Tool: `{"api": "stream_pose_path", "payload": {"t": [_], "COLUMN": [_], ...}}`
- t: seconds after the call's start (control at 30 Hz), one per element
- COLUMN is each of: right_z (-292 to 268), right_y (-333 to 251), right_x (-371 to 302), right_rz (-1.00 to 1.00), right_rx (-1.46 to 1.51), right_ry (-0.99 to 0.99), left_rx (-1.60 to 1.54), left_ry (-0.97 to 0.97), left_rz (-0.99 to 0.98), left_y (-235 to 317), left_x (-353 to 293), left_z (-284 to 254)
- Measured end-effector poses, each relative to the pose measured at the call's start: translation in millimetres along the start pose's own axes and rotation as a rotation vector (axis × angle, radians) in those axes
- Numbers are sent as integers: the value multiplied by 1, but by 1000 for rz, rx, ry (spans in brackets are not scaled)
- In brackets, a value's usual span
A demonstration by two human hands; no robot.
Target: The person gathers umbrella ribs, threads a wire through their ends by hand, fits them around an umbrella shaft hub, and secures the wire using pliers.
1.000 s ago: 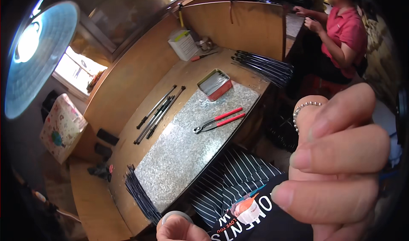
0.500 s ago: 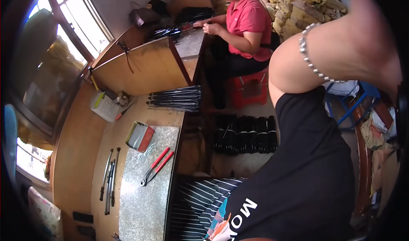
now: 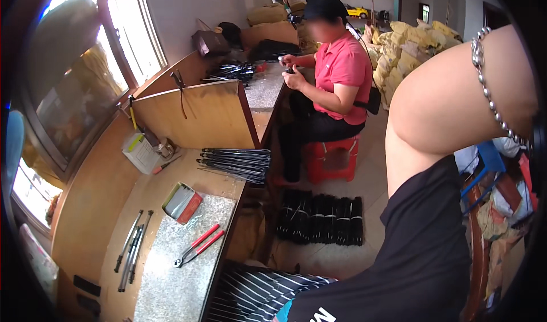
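My bare right forearm (image 3: 456, 94), wearing a silver beaded bracelet (image 3: 488, 91), is raised and bent at the elbow at the right. Its hand lies beyond the picture's edge, so I cannot see what it touches. My left hand is out of view too. On the workbench to the left, red-handled pincers (image 3: 206, 235) rest with jaws toward me on a speckled grey slab (image 3: 165, 270). A small red box (image 3: 190, 209) holding thin pieces sits at the slab's far end. Several slim silver-and-black rods (image 3: 134, 253) lie left of the slab.
A bundle of thin dark rods (image 3: 233, 163) lies by a wooden partition (image 3: 194, 114). A white container (image 3: 141, 154) stands near the wall. Beyond, a person in a pink shirt (image 3: 346, 65) works seated on a red stool (image 3: 333, 159). Tied black bundles (image 3: 322, 219) lie on the floor.
The view has shifted, so the bench and the other person appear lower and more of the room's far end shows. My raised right forearm has moved further out past the right edge.
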State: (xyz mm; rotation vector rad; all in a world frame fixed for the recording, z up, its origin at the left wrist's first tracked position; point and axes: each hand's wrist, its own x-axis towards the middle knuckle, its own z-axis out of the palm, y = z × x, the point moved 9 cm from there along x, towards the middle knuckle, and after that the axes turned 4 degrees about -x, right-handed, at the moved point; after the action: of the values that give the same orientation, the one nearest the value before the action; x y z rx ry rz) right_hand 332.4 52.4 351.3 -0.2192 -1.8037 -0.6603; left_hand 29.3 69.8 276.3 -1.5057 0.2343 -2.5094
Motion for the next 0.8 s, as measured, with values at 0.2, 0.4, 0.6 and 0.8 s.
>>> {"api": "stream_pose_path", "payload": {"t": [0.2, 0.4, 0.6, 0.8], "right_z": [-3, 12, 50, 79], "right_y": [9, 23, 42, 45], "right_x": [5, 1, 9, 28], "right_rz": [-4, 26, -50, -93], "right_rx": [60, 186, 414, 673], "right_ry": [25, 98, 223, 321], "left_rx": [42, 145, 321, 531], "left_ry": [20, -25, -70, -121], "left_rz": [41, 93, 283, 445], "left_y": [2, 11, 44, 104], "left_x": [6, 24, 49, 74], "left_z": [-6, -18, -36, -37]}}
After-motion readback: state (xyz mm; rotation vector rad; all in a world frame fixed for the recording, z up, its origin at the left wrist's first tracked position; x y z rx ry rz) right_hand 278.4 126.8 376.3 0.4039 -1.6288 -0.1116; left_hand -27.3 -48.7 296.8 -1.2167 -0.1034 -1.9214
